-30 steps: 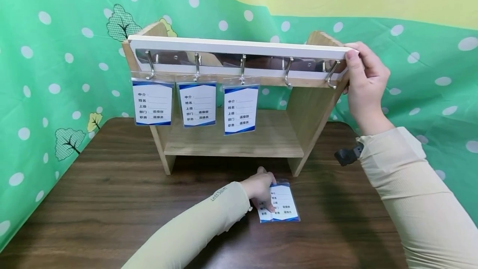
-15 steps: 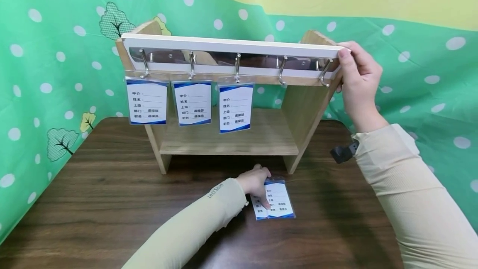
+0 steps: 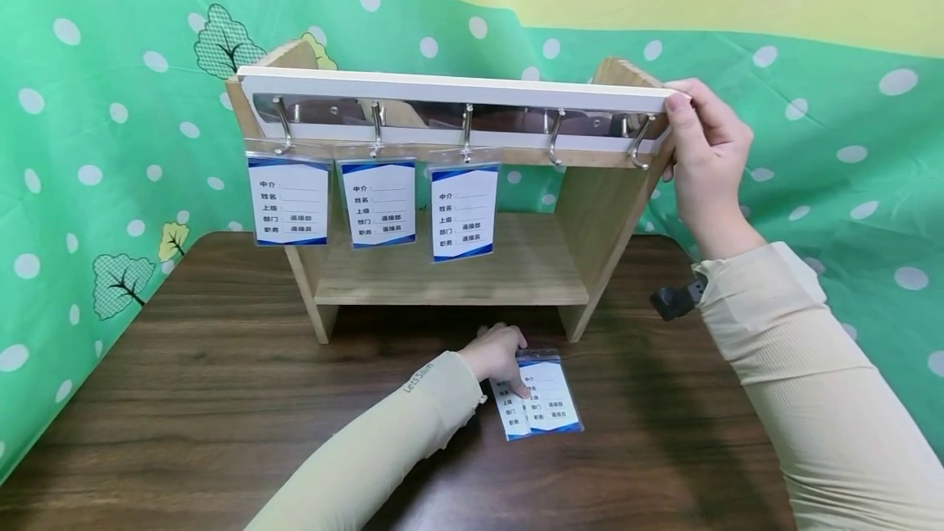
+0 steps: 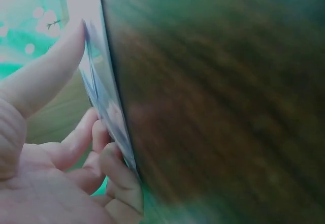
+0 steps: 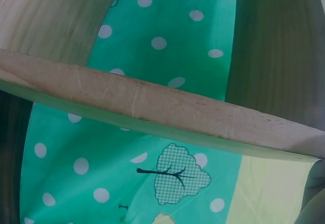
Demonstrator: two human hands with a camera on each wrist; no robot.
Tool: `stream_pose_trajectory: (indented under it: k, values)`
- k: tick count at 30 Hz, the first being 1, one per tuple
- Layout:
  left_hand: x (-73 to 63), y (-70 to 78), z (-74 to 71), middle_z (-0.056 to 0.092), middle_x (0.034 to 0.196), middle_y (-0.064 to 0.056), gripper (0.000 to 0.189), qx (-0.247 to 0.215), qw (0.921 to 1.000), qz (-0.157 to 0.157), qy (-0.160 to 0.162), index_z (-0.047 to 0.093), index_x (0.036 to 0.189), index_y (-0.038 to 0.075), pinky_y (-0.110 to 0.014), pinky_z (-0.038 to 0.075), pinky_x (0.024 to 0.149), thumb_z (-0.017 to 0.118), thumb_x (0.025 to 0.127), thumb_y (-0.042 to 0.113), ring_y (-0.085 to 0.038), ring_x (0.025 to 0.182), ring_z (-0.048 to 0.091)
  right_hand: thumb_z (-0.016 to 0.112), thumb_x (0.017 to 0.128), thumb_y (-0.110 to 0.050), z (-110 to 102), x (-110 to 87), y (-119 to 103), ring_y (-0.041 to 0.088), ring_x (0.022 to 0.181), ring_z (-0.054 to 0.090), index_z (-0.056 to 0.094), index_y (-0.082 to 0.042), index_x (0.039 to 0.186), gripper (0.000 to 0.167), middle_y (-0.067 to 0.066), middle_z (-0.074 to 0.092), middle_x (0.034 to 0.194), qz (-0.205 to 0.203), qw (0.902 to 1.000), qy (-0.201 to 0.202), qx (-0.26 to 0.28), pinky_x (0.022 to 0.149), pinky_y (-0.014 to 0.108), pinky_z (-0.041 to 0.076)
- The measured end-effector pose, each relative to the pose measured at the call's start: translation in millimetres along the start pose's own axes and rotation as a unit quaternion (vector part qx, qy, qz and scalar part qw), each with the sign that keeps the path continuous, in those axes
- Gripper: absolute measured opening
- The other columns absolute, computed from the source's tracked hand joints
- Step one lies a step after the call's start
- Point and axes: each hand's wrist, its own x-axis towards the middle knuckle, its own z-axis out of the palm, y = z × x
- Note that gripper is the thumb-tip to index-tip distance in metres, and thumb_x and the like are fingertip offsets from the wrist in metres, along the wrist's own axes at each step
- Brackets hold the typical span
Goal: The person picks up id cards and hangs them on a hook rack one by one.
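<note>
My left hand (image 3: pixel 496 352) is at two overlapping ID badges in clear plastic sleeves (image 3: pixel 553 400) on the table. The thumb lies over their faces while the fingers curl at the upper edge. From the left wrist view, the thumb (image 4: pixel 56 64) and curled fingertips meet the badge sleeves (image 4: pixel 106 76), seen nearly edge-on. My right hand (image 3: pixel 711 150) grips the right end of the white hook rail (image 3: pixel 457 88), thumb in front and fingers behind. Three like badges, a left one (image 3: pixel 290 201), a middle one (image 3: pixel 378 203) and a right one (image 3: pixel 463 211), hang from the rail's hooks.
The rail crosses the top front of a wooden shelf unit (image 3: pixel 450 281) on the dark wooden table (image 3: pixel 184 400). The two rightmost hooks, including the end hook (image 3: pixel 640 142), carry no badge. A green dotted cloth (image 3: pixel 147 146) hangs behind. The shelf's side panel (image 5: pixel 152 102) spans the right wrist view.
My left thumb has slid up the badges, and more of the left badge shows beside the other. The right hand keeps its grip on the rail; the head view has shifted slightly.
</note>
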Motion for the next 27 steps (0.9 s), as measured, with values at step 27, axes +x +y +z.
stream_pose_trajectory:
  k: [27]
  values:
    - [-6.2,1.7,-0.2,0.064,0.110,-0.007,0.056,-0.215,0.9748,0.059,0.000,0.064,0.120,0.012,-0.028,0.054,0.074,0.087,0.070,0.000,-0.016,0.087,0.061,0.070,0.090,-0.004,-17.4,5.4,-9.7,0.014,0.038,0.037,0.073,0.002,0.110,0.021,0.007,0.071,0.096,0.087,0.9911,-0.054,0.084,0.039,0.020,0.042]
